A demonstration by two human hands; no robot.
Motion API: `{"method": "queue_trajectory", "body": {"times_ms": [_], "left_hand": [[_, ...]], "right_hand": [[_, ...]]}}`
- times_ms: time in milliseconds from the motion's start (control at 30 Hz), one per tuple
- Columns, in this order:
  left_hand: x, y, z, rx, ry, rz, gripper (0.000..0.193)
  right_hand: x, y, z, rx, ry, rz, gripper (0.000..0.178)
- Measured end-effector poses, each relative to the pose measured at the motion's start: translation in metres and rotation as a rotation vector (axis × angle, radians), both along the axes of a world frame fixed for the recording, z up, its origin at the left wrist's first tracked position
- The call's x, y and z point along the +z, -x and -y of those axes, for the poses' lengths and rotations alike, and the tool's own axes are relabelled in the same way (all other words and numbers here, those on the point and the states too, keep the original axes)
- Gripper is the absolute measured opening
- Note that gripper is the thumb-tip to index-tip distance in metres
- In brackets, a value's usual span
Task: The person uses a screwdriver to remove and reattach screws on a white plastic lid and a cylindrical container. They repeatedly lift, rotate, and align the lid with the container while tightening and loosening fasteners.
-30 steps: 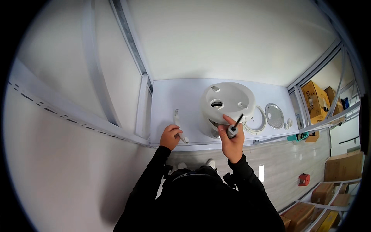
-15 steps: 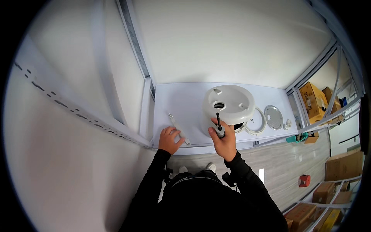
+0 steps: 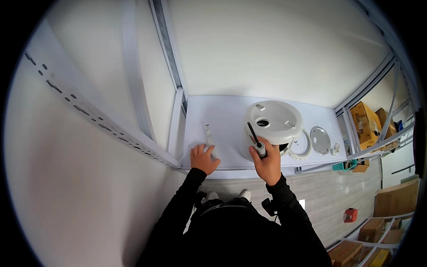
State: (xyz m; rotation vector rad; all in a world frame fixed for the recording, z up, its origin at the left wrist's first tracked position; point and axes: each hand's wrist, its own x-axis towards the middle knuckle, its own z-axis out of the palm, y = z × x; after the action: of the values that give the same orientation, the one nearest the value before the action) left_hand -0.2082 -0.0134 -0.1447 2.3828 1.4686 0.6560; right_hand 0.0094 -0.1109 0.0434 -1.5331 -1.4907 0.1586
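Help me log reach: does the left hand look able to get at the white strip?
Likely yes: the open left hand is right at the white strip, with nothing visible between them.

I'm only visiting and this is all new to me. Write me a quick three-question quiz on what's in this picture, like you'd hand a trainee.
1. Multiple choice: where does the silvery disc lie relative to the rounded white housing? A: to its left. B: to its right. C: on top of it.
2. True or false: the right hand is empty.
3. Short answer: what lies partly under the left hand?

Key:
1. B.
2. False; it holds a gray-handled screwdriver with a dark shaft.
3. A narrow white strip.
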Motion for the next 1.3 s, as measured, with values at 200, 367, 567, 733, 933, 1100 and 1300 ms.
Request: {"method": "queue_trajectory", "body": {"times_ms": [200,367,567,733,933,1100,1300], "left_hand": [[0.000,-0.002,-0.007,0.012,0.104,0.053,0.060],[0.011,-0.006,-0.003,0.020,0.094,-0.062,0.067],[-0.002,-0.005,-0.010,0.121,0.307,-0.156,0.060],[-0.008,0.005,-0.010,0.263,0.318,-0.128,0.058],[0.019,0.008,-0.006,0.290,0.283,-0.162,0.064],[0.046,-0.013,-0.005,0.221,-0.055,0.045,0.060],[0.088,-0.071,-0.018,0.021,0.089,0.554,0.050]], "right_hand": [[0.001,0.000,-0.001,-0.003,0.031,-0.008,0.035],[0.003,-0.001,-0.004,-0.014,0.015,0.013,0.034],[0.003,-0.007,-0.003,0.024,0.187,-0.157,0.032],[-0.006,-0.016,-0.002,0.104,0.230,-0.293,0.032],[-0.018,-0.026,0.009,0.164,0.201,-0.371,0.035],[-0.023,-0.042,0.015,0.212,0.211,-0.397,0.033],[-0.019,-0.096,0.024,0.526,0.244,-0.369,0.036]]}}
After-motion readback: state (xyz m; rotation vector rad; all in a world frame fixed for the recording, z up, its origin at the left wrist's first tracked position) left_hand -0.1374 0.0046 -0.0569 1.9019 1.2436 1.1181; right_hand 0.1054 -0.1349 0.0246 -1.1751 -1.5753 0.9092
